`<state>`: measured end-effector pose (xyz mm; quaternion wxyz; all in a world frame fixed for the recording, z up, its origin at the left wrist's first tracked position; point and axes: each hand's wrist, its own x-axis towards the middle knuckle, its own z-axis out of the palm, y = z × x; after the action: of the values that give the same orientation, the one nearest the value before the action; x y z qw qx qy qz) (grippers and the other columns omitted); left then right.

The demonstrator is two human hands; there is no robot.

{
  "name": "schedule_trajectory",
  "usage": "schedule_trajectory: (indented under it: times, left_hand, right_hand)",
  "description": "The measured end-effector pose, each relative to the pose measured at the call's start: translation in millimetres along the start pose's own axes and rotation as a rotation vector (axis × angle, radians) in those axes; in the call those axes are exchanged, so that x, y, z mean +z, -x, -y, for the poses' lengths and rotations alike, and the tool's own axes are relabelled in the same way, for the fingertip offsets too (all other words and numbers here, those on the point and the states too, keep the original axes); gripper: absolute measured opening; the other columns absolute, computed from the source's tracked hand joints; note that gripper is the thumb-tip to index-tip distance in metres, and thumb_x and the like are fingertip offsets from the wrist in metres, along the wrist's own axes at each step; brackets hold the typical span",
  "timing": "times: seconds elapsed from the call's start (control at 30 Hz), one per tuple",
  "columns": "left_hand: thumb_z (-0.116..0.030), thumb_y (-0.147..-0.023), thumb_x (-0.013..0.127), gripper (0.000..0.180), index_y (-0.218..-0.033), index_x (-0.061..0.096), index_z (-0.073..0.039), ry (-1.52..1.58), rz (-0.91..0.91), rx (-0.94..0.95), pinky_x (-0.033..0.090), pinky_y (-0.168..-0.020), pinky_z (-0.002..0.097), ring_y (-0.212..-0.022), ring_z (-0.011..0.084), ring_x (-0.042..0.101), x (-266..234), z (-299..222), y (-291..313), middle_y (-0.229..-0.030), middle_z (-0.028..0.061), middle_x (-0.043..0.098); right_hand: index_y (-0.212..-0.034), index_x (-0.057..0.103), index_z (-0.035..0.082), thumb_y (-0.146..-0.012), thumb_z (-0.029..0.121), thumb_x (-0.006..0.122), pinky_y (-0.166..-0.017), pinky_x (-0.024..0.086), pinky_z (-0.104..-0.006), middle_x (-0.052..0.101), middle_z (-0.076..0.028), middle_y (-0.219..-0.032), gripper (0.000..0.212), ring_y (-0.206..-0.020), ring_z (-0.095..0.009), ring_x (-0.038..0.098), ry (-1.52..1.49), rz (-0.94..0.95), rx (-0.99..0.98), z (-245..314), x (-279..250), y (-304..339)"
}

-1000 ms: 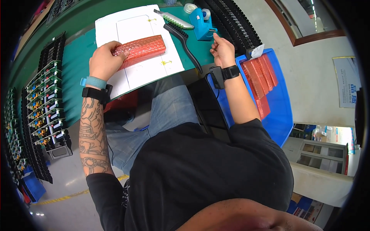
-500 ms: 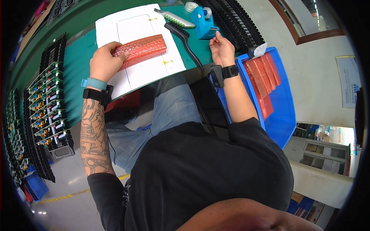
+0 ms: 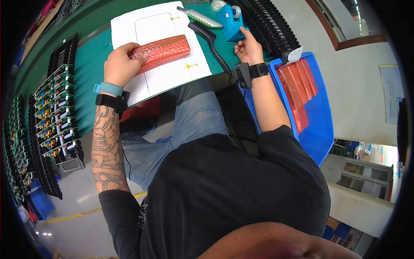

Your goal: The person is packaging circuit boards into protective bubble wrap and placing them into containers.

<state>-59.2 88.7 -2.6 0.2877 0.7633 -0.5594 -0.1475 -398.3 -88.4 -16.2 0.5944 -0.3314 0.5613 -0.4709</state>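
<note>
A red bubble-wrap package (image 3: 166,48), long and boxy, lies on a white paper sheet (image 3: 166,82) with drawn lines and yellow marks. My left hand (image 3: 123,64) grips its left end, the thumb on the near side. On the right, my right hand (image 3: 250,49) is raised beside a teal tape dispenser (image 3: 230,26). One finger stretches toward the dispenser's near end and the others are loosely curled, apart from it. I make out no tape in this hand. A black brush (image 3: 210,41) and a green-and-grey cutter knife (image 3: 200,18) lie between the sheet and the dispenser.
To the right hangs or stands a blue bin (image 3: 321,116) holding several red bubble-wrap packages (image 3: 297,84). Black slotted racks (image 3: 271,30) line the right back. Racks of green circuit boards (image 3: 56,112) stand at the left. The table's green mat (image 3: 88,60) surrounds the sheet.
The view has shifted slightly. My right hand's finger has straightened beside the dispenser. My left hand keeps its grip on the package.
</note>
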Motion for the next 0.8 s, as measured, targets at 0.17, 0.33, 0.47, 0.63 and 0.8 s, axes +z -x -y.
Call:
schedule_trajectory:
  times: [0.17,0.33,0.47,0.63,0.8]
  left_hand:
    - [-0.030,-0.086,0.079,0.042,-0.116,0.073,-0.002,0.009,-0.012,0.010,0.056,-0.083,0.0357,-0.088,0.0280,0.073,1.2,2.0,0.1,-0.098,0.0173,0.076]
    - [-0.030,-0.086,0.079,0.041,-0.116,0.073,-0.002,0.016,-0.022,0.012,0.056,-0.082,0.0357,-0.087,0.0276,0.072,0.7,3.2,0.1,-0.097,0.0173,0.076]
    - [-0.031,-0.086,0.079,0.041,-0.115,0.073,-0.002,0.007,-0.021,0.025,0.056,-0.082,0.0358,-0.087,0.0273,0.073,3.1,5.4,0.4,-0.096,0.0173,0.076]
    - [-0.039,-0.084,0.079,0.046,-0.117,0.075,-0.006,0.037,0.011,-0.016,0.056,-0.088,0.0376,-0.094,0.0280,0.074,3.9,12.8,-6.1,-0.105,0.0149,0.077]
    - [-0.035,-0.084,0.081,0.049,-0.118,0.074,0.000,0.060,-0.012,0.018,0.056,-0.087,0.0348,-0.094,0.0282,0.074,5.5,13.4,-4.9,-0.105,0.0202,0.076]
  right_hand:
    - [-0.074,0.051,0.010,-0.085,0.040,0.083,-0.052,0.050,-0.0303,0.054,-0.001,-0.066,0.045,-0.056,-0.017,0.057,-0.002,-0.041,0.018,2.2,4.0,-2.5]
    - [-0.079,0.055,0.008,-0.090,0.034,0.080,-0.056,0.052,-0.0294,0.057,-0.002,-0.071,0.038,-0.063,-0.016,0.060,-0.025,0.073,-0.015,-9.2,-7.7,-5.2]
    - [-0.082,0.058,0.006,-0.095,0.027,0.076,-0.061,0.054,-0.0300,0.059,-0.004,-0.077,0.031,-0.069,-0.017,0.062,-0.078,0.221,-0.090,-17.3,-23.0,-5.5]
    - [-0.083,0.059,0.007,-0.099,0.021,0.071,-0.066,0.056,-0.0293,0.060,-0.004,-0.079,0.025,-0.073,-0.016,0.063,-0.059,0.216,-0.056,-17.3,-27.6,-8.5]
    - [-0.081,0.059,0.007,-0.100,0.020,0.069,-0.064,0.057,-0.0259,0.062,-0.003,-0.078,0.025,-0.070,-0.013,0.064,0.129,0.361,-0.057,-4.5,-26.8,22.7]
